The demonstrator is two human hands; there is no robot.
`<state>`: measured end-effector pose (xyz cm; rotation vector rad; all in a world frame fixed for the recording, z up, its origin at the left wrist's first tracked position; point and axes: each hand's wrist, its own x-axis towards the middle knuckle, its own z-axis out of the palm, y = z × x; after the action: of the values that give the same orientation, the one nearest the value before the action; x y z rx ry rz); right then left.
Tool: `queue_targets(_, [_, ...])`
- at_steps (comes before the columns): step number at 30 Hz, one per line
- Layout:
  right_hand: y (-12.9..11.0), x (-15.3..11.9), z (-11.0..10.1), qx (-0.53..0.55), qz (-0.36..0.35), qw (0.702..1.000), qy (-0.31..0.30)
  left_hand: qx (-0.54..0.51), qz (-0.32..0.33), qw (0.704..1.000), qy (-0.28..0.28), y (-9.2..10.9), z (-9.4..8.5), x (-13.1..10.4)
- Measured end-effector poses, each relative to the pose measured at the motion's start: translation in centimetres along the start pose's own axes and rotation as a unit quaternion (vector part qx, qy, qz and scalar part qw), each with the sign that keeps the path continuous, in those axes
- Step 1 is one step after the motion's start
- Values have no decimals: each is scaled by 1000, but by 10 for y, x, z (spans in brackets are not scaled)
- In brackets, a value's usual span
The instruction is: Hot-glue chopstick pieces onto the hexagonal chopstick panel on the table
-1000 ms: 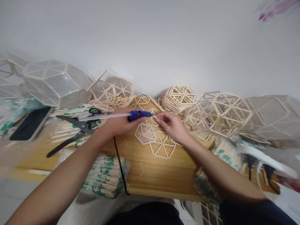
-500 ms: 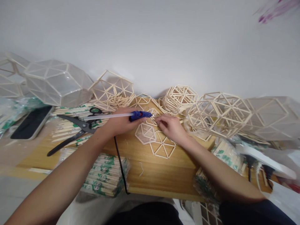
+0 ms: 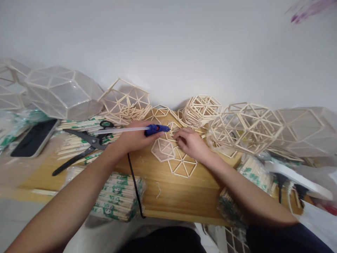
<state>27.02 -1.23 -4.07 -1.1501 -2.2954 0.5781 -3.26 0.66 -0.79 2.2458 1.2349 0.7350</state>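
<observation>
Head view: gluing a stick panel, mid-frame

Nearest, two finished flat hexagon panels of pale wooden sticks (image 3: 182, 165) lie on the wooden board (image 3: 168, 196). Just above centre, the left hand (image 3: 134, 137) is wrapped around a blue hot-glue gun (image 3: 156, 129); its long axis runs left to right, nozzle pointing right. The right hand (image 3: 191, 144) pinches an unfinished stick panel (image 3: 172, 129) at the nozzle, so joints seem left to glue.

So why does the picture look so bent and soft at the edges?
Head view: a wide lens bows the wooden board and stretches both forearms; the corners blur, as at the phone. Light is soft and even, and the glue gun in the left hand stays sharp.
</observation>
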Motion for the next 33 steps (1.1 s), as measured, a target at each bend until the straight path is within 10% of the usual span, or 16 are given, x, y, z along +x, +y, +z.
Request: queue_targets(33, [-8, 0, 0, -76, 76, 993, -41, 0, 4, 1000, 13, 1, -3, 0])
